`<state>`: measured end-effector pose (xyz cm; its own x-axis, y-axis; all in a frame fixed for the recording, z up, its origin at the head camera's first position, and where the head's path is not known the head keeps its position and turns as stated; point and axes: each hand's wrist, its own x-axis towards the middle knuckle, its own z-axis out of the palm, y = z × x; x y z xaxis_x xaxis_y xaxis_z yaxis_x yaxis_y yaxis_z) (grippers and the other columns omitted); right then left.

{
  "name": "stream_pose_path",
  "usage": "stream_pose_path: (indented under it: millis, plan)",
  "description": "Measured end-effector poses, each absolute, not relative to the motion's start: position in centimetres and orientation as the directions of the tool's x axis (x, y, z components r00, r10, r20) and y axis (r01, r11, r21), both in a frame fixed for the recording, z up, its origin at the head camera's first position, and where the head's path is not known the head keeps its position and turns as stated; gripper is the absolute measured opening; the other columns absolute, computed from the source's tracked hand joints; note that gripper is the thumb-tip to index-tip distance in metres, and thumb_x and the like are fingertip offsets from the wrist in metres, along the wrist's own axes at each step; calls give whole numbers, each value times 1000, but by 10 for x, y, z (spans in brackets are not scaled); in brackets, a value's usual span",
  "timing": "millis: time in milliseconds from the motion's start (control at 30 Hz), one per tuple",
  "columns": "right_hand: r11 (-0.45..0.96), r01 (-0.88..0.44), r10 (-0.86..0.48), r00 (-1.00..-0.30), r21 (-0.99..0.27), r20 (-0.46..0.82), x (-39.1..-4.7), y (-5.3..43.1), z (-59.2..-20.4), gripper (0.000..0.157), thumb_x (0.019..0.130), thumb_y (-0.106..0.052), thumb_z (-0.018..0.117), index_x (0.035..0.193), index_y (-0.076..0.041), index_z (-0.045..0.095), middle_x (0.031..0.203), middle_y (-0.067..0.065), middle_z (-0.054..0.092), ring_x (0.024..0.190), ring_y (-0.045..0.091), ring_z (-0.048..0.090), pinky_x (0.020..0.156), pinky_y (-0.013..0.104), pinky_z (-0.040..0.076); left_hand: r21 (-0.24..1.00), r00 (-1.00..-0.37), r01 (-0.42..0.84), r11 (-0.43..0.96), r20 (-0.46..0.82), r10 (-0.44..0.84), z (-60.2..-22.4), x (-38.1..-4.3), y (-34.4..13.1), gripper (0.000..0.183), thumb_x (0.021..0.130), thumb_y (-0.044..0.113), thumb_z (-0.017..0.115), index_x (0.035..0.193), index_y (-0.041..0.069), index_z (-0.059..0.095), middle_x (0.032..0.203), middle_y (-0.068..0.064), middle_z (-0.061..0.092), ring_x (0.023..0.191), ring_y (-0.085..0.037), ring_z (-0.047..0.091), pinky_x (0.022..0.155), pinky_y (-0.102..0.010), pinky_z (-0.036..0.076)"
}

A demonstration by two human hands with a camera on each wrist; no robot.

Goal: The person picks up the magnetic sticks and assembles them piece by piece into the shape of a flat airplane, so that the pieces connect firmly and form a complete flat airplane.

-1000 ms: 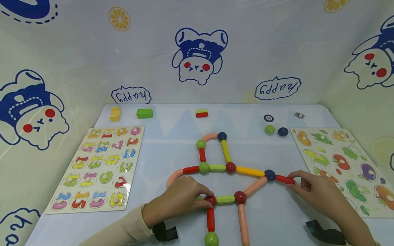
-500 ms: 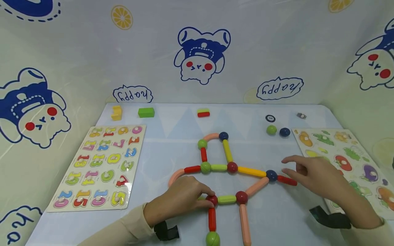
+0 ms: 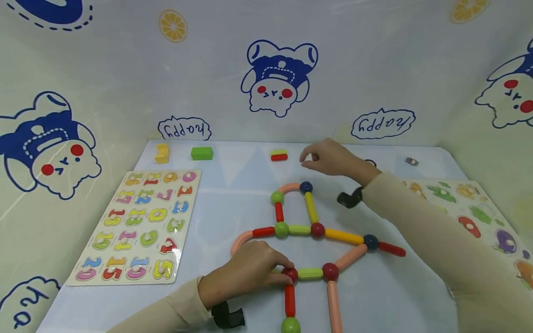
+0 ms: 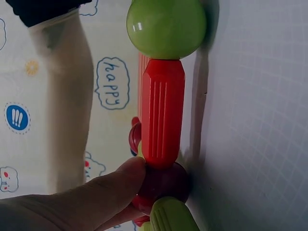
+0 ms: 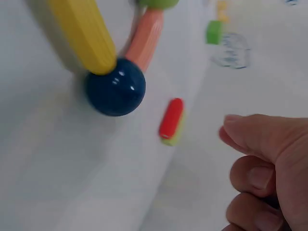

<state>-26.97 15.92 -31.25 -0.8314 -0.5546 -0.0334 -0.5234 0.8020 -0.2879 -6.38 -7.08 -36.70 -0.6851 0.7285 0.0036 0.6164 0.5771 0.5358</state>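
My left hand (image 3: 250, 268) pinches a dark red ball (image 3: 290, 275) of a flat figure made of coloured rods and balls. From that ball a red rod (image 4: 163, 115) leads to a green ball (image 4: 166, 26), and a light green rod (image 3: 310, 274) leads to another dark red ball (image 3: 331, 272). My right hand (image 3: 329, 157) is over the back of the table with its fingers bent and nothing between them. Just left of its fingertips lie a short red rod (image 3: 279, 157) and a light green rod (image 3: 278, 151), side by side. A dark blue ball (image 5: 115, 87) tops the figure's far loop.
A number puzzle board (image 3: 141, 235) lies on the left, a vegetable puzzle board (image 3: 485, 231) on the right, partly behind my right sleeve. Along the back edge are a yellow block (image 3: 162, 154), a green block (image 3: 201, 153) and a small grey piece (image 3: 412, 161).
My right hand has let go of the red rod at the figure's right end and swung to the back, near the two loose rods. My left hand stays on the dark red ball.
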Motion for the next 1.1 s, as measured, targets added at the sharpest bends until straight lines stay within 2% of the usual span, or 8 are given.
stream_pose_path:
  millis: [167,367,533,700,967,1100]
  plan:
    - [852,-424,-477,-871,-308,-119,-314,124,-330,20,87,-24,67,107,-19,70,89,1,58,82,20,51,67,28,48,533,-679,619,577,-6,734,-368,-63,-67,26,80,41,71,102,28,74,77,23,65,45,2,35,46,-18,30]
    - [876,-379,-435,-888,-300,-150,-336,110,-347,17,86,-25,68,102,-22,70,96,0,58,88,20,49,73,29,46,517,-668,644,563,23,743,-367,-62,-64,25,80,41,71,101,27,74,73,23,64,45,4,35,46,-17,30]
    - [879,-366,-427,-890,-306,-162,-338,107,-352,15,85,-26,70,99,-20,70,95,1,58,89,20,48,72,29,46,523,-668,642,561,22,744,-366,-63,-65,24,80,41,72,100,27,74,70,24,62,44,3,34,45,-18,29]
    - [897,-349,-405,-895,-272,-188,-337,109,-353,16,83,-27,72,96,-20,70,94,2,57,89,21,48,71,30,45,541,-667,631,556,11,745,-366,-64,-65,25,80,40,72,100,26,74,78,23,65,47,5,38,47,-16,32]
    - [890,-413,-447,-874,-195,-191,-332,124,-360,20,82,-27,73,101,-20,72,93,1,60,87,20,48,72,30,45,562,-676,605,564,-12,737,-367,-63,-67,26,80,40,72,102,26,74,72,23,63,45,2,37,46,-18,32]
    - [873,-457,-485,-852,-171,-197,-324,131,-363,27,83,-28,72,108,-21,70,92,0,61,84,20,51,72,29,47,574,-690,582,577,-27,723,-368,-63,-71,26,80,39,72,102,26,74,78,23,65,48,3,40,48,-18,32]
